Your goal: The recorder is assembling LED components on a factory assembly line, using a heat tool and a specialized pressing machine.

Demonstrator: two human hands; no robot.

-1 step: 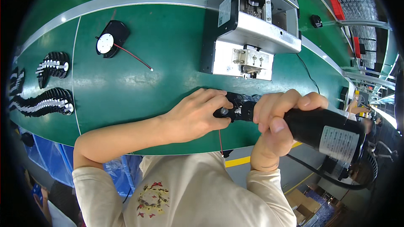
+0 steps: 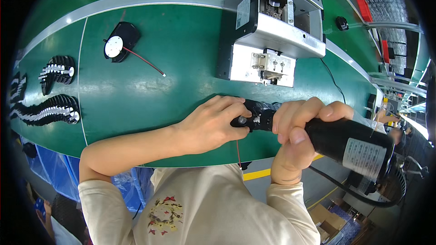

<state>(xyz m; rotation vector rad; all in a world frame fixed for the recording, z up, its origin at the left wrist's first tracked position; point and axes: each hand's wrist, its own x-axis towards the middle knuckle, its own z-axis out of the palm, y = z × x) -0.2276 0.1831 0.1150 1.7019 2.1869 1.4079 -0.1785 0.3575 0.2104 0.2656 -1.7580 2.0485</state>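
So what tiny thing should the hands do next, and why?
I'd say the left hand should press the part down firmly. Its fingers are around the part, and the right hand grips the tool, front end pointing that way, so a loose part might slip. I can't tell exactly where tool and part meet.

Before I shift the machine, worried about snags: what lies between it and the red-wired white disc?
Head view: part of a black piece, the red wire, then bare green tabletop.
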